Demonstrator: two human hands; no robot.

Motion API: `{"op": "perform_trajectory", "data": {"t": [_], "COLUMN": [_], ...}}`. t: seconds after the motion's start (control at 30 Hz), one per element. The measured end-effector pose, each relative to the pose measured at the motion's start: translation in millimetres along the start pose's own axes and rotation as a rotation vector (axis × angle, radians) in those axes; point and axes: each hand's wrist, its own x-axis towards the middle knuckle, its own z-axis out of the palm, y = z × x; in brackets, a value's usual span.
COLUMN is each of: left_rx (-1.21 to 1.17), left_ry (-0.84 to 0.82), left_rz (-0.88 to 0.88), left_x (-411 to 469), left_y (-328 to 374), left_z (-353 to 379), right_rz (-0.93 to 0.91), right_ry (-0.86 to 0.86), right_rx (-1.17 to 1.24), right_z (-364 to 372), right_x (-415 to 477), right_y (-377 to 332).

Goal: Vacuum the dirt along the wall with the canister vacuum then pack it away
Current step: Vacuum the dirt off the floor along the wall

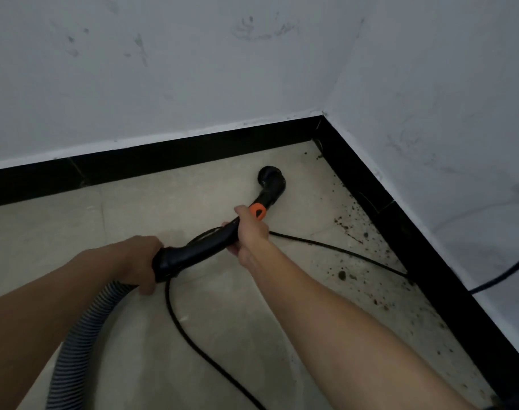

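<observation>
Head view looks down both bare forearms, stretched forward into a corner of the room. The left hand point(135, 260) is curled round the back end of the vacuum's black handle point(199, 251), right where the ribbed grey hose point(83, 327) joins it; the hose curves back and down past the left forearm to the bottom edge. The right hand point(249, 229) grasps the same handle further forward, fingers wrapped round it and thumb on top, just behind an orange tab point(258, 211). So both hands are clenched on the handle. Beyond the tab the tube bends down to a round black nozzle point(270, 177), which sits on the pale tiled floor point(74, 232) near the corner.

Dirt point(351, 229) lies as dark specks and crumbs in a strip along the right-hand black skirting board point(430, 276), to the right of the nozzle and apart from it. A black cord point(190, 335) loops under the handle: one stretch runs down to the bottom edge, another crosses the floor to the foot of the right skirting, through the dirt. Smudged white walls point(193, 69) rise above the skirting, and a dark cable point(507, 272) hangs across the right one.
</observation>
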Motion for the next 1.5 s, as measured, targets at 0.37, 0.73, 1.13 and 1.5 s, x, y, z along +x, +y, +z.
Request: {"op": "perform_trajectory", "data": {"t": [0.37, 0.73, 1.13, 1.5], "left_rx": [0.215, -0.004, -0.185, -0.334], "left_ry": [0.056, 0.211, 0.245, 0.381], "left_rz": [0.156, 0.374, 0.333, 0.283], "left_x": [-5, 6, 25, 59], "left_y": [35, 102, 112, 118], "left_z": [-10, -23, -34, -43], "right_rz": [0.055, -0.023, -0.068, -0.130], "right_ry": [0.095, 0.251, 0.193, 0.141], "right_rx": [0.431, 0.380, 0.175, -0.070], "right_z": [-80, -127, -112, -72], "right_x": [-50, -29, 22, 80], "right_y": [57, -24, -84, -140]}}
